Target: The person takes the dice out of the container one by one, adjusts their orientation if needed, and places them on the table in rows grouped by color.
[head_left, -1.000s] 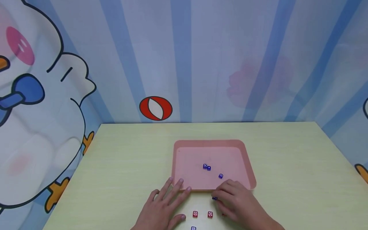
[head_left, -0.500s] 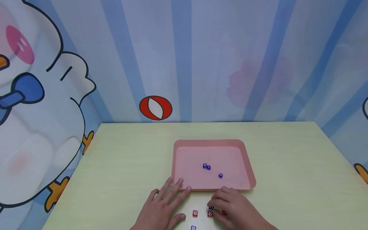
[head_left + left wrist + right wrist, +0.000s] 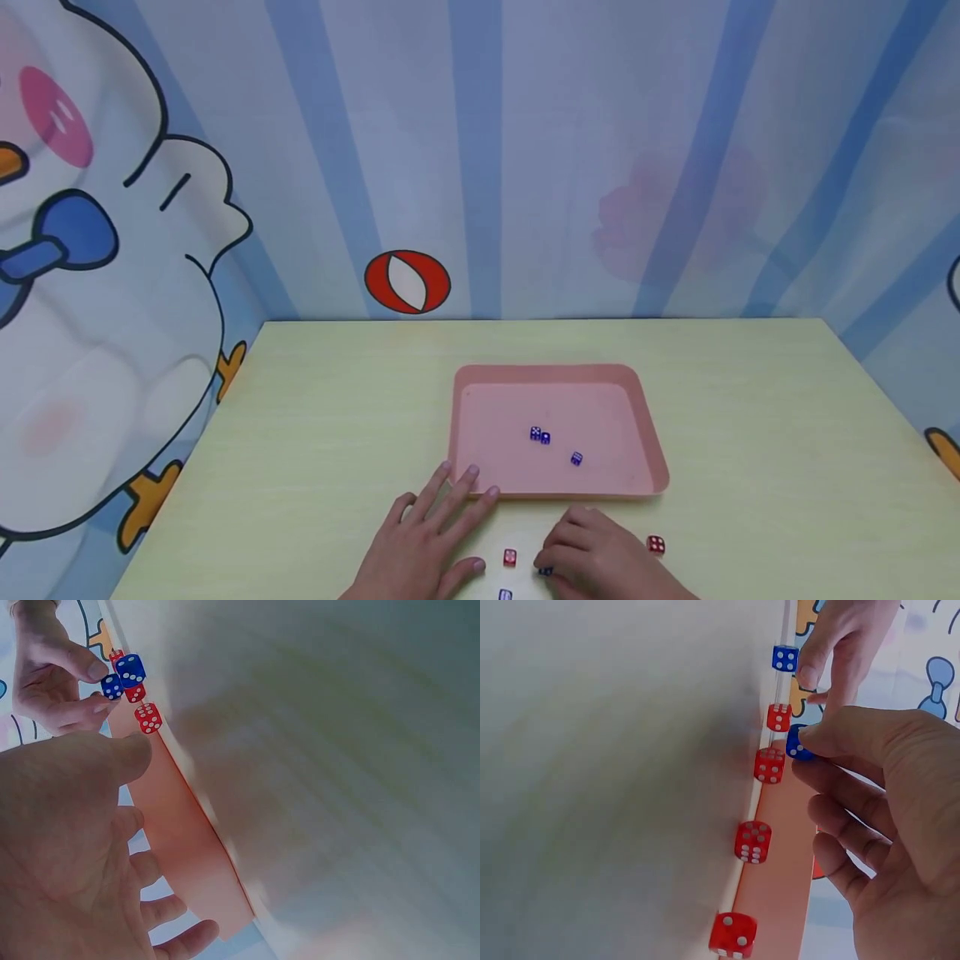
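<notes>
My right hand (image 3: 603,554) pinches a blue die (image 3: 799,742) between thumb and fingertips, just above the table in front of the pink tray (image 3: 547,374). My left hand (image 3: 423,542) lies with fingers spread, its fingertips at the tray's front left corner. Between the hands sit a red die (image 3: 510,557) and, nearer me, another blue die (image 3: 506,594). To the right of my right hand a red die (image 3: 656,544) shows. The right wrist view has several red dice in a row, including one red die (image 3: 752,841) that my hand hides in the head view.
Inside the tray lie two blue dice (image 3: 540,436) side by side and a single blue die (image 3: 577,458) closer to its front. The pale table (image 3: 360,400) extends around the tray. A printed cloth (image 3: 540,167) backs its far edge.
My right hand has moved toward me and slightly left, carrying the blue die. It uncovers a red die on its right and now covers another. My left hand stays still.
</notes>
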`<move>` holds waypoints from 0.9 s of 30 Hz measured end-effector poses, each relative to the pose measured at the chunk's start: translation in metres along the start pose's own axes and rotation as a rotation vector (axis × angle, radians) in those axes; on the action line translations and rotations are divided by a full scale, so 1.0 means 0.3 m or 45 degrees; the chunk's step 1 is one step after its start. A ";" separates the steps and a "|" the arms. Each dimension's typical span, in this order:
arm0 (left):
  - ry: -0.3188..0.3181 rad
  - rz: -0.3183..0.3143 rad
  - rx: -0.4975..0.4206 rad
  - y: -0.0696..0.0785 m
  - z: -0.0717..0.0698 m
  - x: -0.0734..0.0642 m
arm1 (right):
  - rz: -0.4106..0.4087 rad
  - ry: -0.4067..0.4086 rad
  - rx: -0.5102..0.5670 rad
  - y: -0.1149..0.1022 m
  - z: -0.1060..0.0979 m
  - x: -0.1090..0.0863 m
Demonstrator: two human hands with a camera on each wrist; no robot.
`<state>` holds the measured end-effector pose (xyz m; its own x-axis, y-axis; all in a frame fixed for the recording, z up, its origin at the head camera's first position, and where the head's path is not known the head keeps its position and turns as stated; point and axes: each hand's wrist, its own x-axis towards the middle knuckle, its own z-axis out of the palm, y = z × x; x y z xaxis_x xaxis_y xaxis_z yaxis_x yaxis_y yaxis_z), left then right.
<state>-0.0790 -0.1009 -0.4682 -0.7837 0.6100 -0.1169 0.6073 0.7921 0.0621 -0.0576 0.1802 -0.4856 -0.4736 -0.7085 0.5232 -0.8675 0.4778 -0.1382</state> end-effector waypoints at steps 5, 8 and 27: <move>0.009 -0.003 0.001 0.000 0.001 0.000 | -0.062 -0.017 -0.054 -0.011 0.010 0.002; -0.006 -0.005 -0.016 -0.001 0.001 -0.002 | -0.042 -0.063 -0.030 -0.020 0.010 -0.001; 0.012 0.002 0.017 -0.001 0.001 0.002 | 0.057 -0.157 0.080 -0.034 0.003 -0.010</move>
<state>-0.0796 -0.1007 -0.4686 -0.7839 0.6115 -0.1072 0.6102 0.7908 0.0487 -0.0474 0.1770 -0.4864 -0.5236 -0.7476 0.4086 -0.8512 0.4795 -0.2134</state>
